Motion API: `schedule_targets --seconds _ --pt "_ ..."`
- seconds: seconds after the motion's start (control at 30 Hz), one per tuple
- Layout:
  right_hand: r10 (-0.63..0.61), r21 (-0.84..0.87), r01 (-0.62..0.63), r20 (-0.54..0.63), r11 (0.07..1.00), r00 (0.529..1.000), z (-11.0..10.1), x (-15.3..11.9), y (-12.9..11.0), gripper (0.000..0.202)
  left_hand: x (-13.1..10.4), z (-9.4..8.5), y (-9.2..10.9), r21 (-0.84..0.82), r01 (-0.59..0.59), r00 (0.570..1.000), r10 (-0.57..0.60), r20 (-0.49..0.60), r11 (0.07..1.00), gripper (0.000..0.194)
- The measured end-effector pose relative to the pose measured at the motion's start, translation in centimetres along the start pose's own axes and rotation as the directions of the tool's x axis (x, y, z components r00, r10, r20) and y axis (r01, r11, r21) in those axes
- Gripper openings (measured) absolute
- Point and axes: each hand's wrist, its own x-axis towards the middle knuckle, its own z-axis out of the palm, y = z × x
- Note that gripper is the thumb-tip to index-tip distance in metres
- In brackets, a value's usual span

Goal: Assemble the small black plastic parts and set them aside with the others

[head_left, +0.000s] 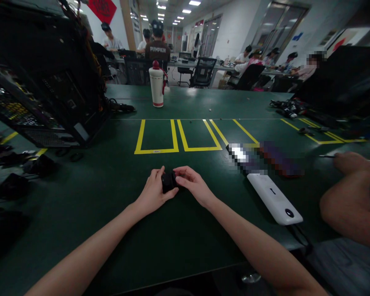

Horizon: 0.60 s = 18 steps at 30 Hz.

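Note:
A small black object (167, 182) sits between my hands just above the green tabletop or on it; its exact kind does not show. My left hand (156, 187) is closed round its left side, with the thumb along the near edge. From the right, the fingertips of my right hand (193, 184) pinch its right-hand edge. Part of the black object is hidden behind my fingers. Beyond it, yellow tape outlines (160, 152) mark the green table (135, 242).
An open computer case (64, 98) and black parts (40, 162) lie left. A white bottle (157, 88) stands behind. To the right are a phone (242, 156), a white power bank (274, 199) with a cord and a co-worker's arm (348, 193). Cables (286, 107) lie far right.

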Motion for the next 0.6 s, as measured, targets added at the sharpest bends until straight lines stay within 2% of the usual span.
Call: schedule_targets --seconds 0.13,0.27,0.4,0.5,0.6 --pt "0.041 -0.065 -0.046 -0.072 0.997 0.997 0.12 0.01 0.52 0.026 -0.26 0.3 0.28 0.025 -0.035 0.999 0.036 -0.018 0.999 0.074" --pt "0.031 -0.073 -0.029 0.02 0.997 0.999 0.13 -0.13 0.37 0.025 -0.57 0.31 -0.12 0.021 -0.095 0.995 0.095 -0.028 0.995 0.075" --pt "-0.029 -0.052 0.033 0.086 0.998 0.996 0.05 -0.37 -0.2 0.036 -0.63 0.16 -0.33 -0.007 -0.107 0.994 0.106 -0.022 0.994 0.076" --pt "0.004 -0.056 -0.003 0.023 0.998 1.0 0.11 -0.38 -0.17 0.04 -0.57 0.16 -0.31 -0.012 -0.093 0.996 0.093 -0.012 0.996 0.078" --pt "0.047 -0.122 -0.049 -0.023 0.991 0.999 0.15 -0.28 0.13 0.03 -0.47 0.25 -0.35 -0.002 -0.089 0.996 0.089 -0.002 0.996 0.079"
